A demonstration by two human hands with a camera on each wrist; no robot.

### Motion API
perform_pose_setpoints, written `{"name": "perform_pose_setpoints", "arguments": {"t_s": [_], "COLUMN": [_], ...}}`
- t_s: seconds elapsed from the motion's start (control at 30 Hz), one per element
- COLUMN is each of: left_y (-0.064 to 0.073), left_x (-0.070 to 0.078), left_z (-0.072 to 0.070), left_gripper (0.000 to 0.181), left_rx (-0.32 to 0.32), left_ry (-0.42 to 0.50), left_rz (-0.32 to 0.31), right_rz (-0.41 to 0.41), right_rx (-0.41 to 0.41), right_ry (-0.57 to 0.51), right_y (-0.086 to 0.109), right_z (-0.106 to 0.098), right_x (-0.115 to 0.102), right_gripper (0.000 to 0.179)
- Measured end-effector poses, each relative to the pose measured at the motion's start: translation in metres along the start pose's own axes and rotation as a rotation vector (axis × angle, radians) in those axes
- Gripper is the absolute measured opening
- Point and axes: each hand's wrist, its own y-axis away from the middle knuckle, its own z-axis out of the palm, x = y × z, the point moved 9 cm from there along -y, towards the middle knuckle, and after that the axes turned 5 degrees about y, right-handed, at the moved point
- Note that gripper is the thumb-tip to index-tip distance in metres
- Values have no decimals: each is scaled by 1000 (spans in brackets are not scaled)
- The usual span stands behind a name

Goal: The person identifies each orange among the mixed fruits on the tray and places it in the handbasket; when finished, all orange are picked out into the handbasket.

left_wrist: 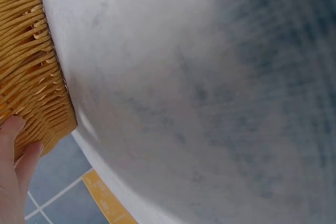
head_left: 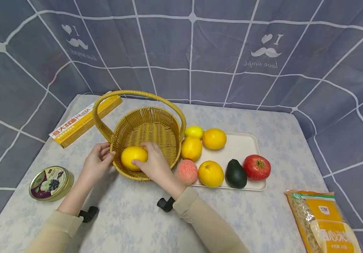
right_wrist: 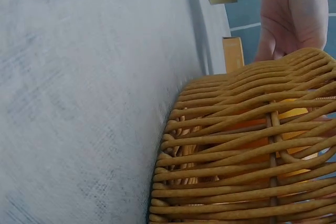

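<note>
A yellow wicker basket [head_left: 151, 131] with a tall arched handle stands on the table. My left hand [head_left: 98, 160] holds the basket's left side, its thumb at the rim; in the left wrist view that hand's fingers [left_wrist: 11, 129] lie against the weave. My right hand [head_left: 154, 162] reaches over the front rim and grips an orange-yellow fruit [head_left: 133, 157] down inside the basket, thumb across its near side. Through gaps in the weave, the right wrist view shows a patch of the yellow fruit [right_wrist: 293, 109]. The right fingers are mostly hidden there by the basket wall.
Right of the basket, a cream tray [head_left: 241, 140] bears a lemon [head_left: 194, 132], several orange-yellow fruits [head_left: 214, 138], a peach [head_left: 186, 172], an avocado [head_left: 236, 174] and a red fruit [head_left: 256, 167]. A pasta box [head_left: 86, 121] and tin [head_left: 51, 183] lie left; a noodle bag [head_left: 325, 221] lies front right.
</note>
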Motion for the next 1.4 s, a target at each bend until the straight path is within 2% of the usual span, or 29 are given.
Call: {"name": "perform_pose_setpoints", "arguments": {"t_s": [0.2, 0.33, 0.43, 0.57, 0.73, 0.9, 1.13, 1.4], "left_y": [1, 1, 1, 1, 0, -3, 0, 0], "left_x": [0, 0, 1, -1, -5, -7, -4, -1], "left_z": [0, 0, 0, 1, 1, 1, 1, 1], "left_gripper": [52, 54, 55, 57, 58, 57, 56, 57], "left_rx": [-20, -36, -39, -39, -44, -51, -78, -80], "left_ry": [10, -7, -14, -35, -59, -40, -11, -29], "left_rz": [11, 16, 19, 7, 4, 29, 54, 60], "right_rz": [-42, -74, -128, -166, -121, -62, 60, 134], "right_rx": [42, 32, -28, -97, -81, -88, -103, -155], "right_ry": [-59, -97, -86, -75, -105, -127, -20, 92], "right_y": [6, 16, 31, 53, 59, 49, 30, 2], "right_z": [-8, -20, -43, -92, -153, -186, -206, -214], "right_x": [-3, -8, -16, -13, 21, 66, 118, 148], "right_gripper": [47, 41, 39, 38, 38, 40, 48, 52]}}
